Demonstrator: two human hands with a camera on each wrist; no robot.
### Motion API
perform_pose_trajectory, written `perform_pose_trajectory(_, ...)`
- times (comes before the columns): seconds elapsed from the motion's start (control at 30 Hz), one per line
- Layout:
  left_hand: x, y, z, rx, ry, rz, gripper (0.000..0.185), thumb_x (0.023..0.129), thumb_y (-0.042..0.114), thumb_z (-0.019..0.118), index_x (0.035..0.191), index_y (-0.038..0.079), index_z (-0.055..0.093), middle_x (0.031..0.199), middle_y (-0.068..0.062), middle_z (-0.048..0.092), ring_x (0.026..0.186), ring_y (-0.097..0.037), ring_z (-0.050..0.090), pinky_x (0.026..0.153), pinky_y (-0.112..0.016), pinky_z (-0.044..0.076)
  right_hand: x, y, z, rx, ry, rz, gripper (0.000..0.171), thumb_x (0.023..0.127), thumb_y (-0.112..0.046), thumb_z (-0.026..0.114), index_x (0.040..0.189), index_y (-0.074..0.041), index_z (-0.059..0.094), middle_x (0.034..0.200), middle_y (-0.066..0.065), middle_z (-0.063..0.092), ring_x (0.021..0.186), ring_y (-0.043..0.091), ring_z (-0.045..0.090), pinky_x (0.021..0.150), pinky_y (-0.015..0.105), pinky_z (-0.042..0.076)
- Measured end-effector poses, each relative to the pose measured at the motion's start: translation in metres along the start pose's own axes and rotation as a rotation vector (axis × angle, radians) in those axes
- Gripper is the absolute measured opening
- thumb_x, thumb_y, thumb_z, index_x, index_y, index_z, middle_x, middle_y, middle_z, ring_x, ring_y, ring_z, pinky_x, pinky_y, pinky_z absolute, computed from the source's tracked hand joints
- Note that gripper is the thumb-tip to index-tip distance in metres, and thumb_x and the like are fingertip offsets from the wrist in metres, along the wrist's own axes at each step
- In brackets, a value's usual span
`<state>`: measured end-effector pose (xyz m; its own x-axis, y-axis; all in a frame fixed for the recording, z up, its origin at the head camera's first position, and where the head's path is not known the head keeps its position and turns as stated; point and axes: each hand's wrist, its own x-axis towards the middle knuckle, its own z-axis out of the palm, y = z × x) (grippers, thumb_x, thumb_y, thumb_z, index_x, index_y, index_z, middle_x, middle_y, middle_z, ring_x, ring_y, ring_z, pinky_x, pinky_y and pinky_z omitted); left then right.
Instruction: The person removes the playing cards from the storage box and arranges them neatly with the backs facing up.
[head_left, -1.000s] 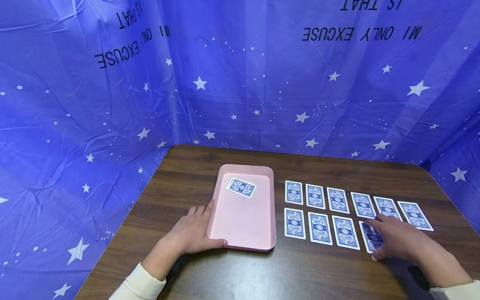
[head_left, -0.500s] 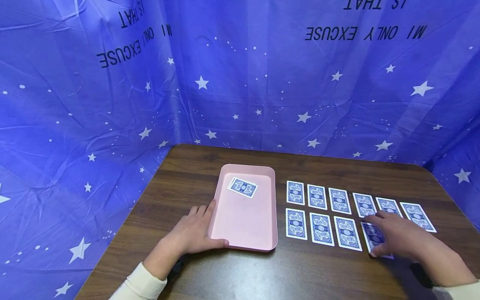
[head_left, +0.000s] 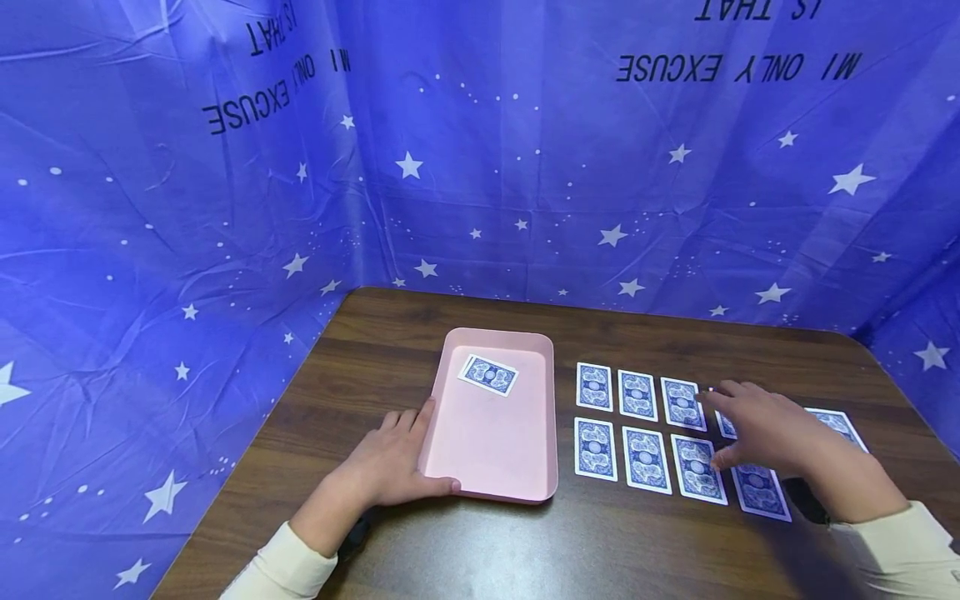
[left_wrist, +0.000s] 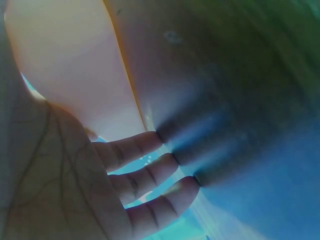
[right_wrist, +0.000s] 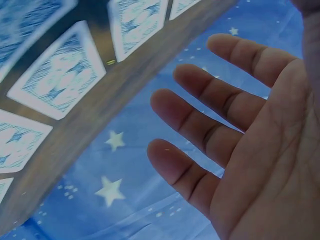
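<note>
My left hand (head_left: 393, 458) rests against the near left corner of a pink tray (head_left: 495, 496). Its thumb lies along the tray's near rim and its fingers along the left side. Inside the tray, toward its far end, are overlapping playing cards (head_left: 491, 376), backs up. My right hand (head_left: 768, 425) hovers over the right part of two rows of face-down cards, partly covering several. In the right wrist view its fingers (right_wrist: 200, 132) are spread and hold nothing. Below it in the head view, the near row's rightmost card (head_left: 762, 496) lies flat; a card (head_left: 700, 469) lies beside its thumb.
Several blue-backed cards (head_left: 593, 386) lie in two rows on the dark wooden table (head_left: 600, 550), right of the tray. One card (head_left: 837, 425) ends the far row, partly behind my right wrist. Blue star-patterned cloth (head_left: 480, 167) hangs behind and beside the table.
My right hand has come off the near row's rightmost card and moved up and to the left. That card stays on the table. The left hand keeps its place at the tray.
</note>
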<state>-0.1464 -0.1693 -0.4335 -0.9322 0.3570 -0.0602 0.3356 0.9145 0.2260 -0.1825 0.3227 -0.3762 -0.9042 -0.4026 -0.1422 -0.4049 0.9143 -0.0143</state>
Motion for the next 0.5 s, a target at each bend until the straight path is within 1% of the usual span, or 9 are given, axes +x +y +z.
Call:
perform_pose_trajectory(0.13,0.0,0.001,-0.001,-0.013,-0.003,0.005,0.129,0.067,0.083,0.064,0.157,0.002,0.021,0.138,-0.021,0.05,0.124,-0.039,0.046,0.089,-0.053,0.049,0.014,-0.009,-0.006,-0.012,0.018,-0.053,0.092,0.058,-0.055,0.089,0.13,-0.004,0.062,0.118,0.023,0.06,0.109,0.048,0.056,0.084,0.066,0.044)
perform_pose_trajectory(0.2,0.0,0.0,-0.001,-0.011,-0.004,0.004,0.128,0.067,0.083,0.064,0.157,0.001,0.022,0.138,-0.022,0.05,0.124,-0.039,0.046,0.089,-0.053,0.049,0.021,-0.015,-0.008,-0.02,0.03,-0.079,0.092,0.059,-0.053,0.09,0.131,-0.003,0.061,0.119,0.023,0.06,0.11,0.048,0.056,0.084,0.066,0.045)
perform_pose_trajectory(0.37,0.0,0.0,0.0,0.003,0.004,-0.002,0.129,0.066,0.084,0.063,0.157,0.002,0.021,0.137,-0.021,0.051,0.122,-0.038,0.047,0.088,-0.052,0.049,0.037,-0.035,-0.013,-0.022,0.037,-0.13,0.088,0.062,-0.05,0.09,0.132,-0.005,0.061,0.124,0.024,0.058,0.114,0.048,0.054,0.089,0.065,0.043)
perform_pose_trajectory(0.5,0.0,0.0,0.0,0.001,0.005,-0.001,0.129,0.066,0.084,0.064,0.157,0.003,0.021,0.136,-0.021,0.051,0.121,-0.038,0.047,0.087,-0.052,0.049,0.048,-0.05,-0.016,-0.019,0.047,-0.176,0.086,0.064,-0.048,0.09,0.134,-0.007,0.061,0.126,0.022,0.058,0.117,0.046,0.053,0.093,0.065,0.041)
